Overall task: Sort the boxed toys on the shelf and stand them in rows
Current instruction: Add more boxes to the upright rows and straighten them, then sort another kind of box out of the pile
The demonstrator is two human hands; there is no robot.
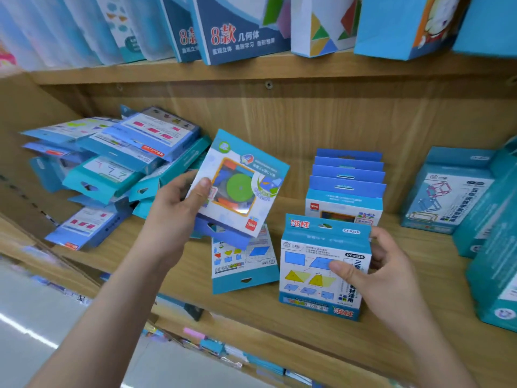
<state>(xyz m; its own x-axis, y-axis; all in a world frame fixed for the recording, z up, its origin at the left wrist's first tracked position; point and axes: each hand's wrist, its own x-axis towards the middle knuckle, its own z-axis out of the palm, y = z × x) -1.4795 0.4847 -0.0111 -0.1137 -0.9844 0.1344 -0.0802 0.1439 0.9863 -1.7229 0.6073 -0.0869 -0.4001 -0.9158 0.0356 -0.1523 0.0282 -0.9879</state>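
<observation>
My left hand (179, 203) grips a white and blue toy box with a green disc window (243, 186), held tilted and upside down above the wooden shelf (173, 264). My right hand (383, 264) holds a blue and white box printed with yellow and blue shapes (310, 273), upright at the shelf's front. Behind it stands a short row of several matching blue boxes (347, 186). One flat box (240, 264) lies on the shelf under the held one. A messy heap of blue boxes (112, 163) lies at the left.
Taller teal boxes (447, 191) stand at the right end of the shelf, with more (492, 261) nearer the front edge. The shelf above carries large blue boxes (240, 32). A lower shelf with goods (212, 345) shows below.
</observation>
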